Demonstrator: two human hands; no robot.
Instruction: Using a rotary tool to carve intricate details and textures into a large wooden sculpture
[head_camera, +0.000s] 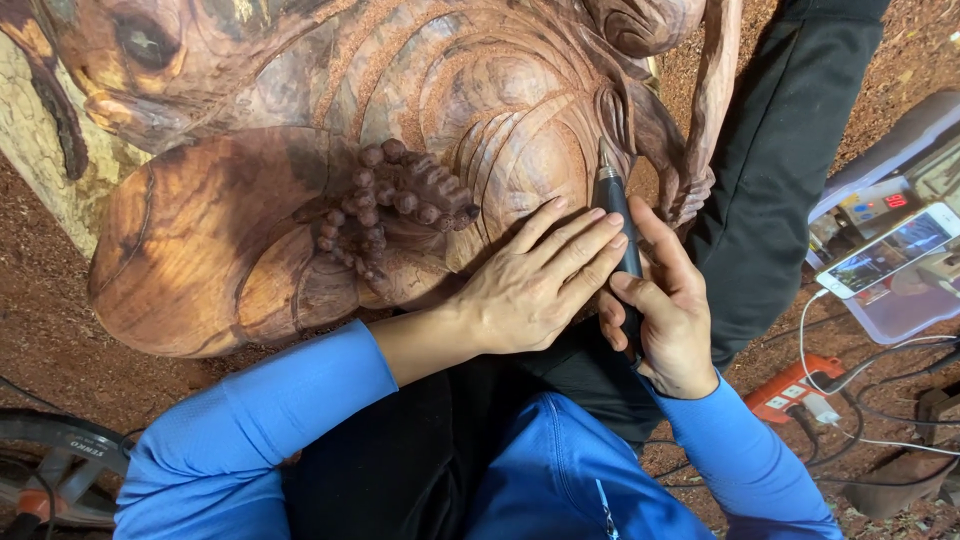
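Rotary carving pen (618, 230): light, rigid, gripped mid-barrel by right hand (665, 315); left hand (535, 285) flat, steadying beside it on heavy wooden sculpture (300, 180).

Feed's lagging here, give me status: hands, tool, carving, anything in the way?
Right hand gripping the rotary tool, tip on the wood carving. Left hand flat on the carving, fingers against the tool. Nothing blocking.

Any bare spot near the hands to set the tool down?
Bare sawdust ground left of the wood carving, above the wheel. Another strip between the black trouser leg and the orange power strip. Crowded right: phone, cables, plastic box. Both hands, left and right, cluster at the rotary tool.
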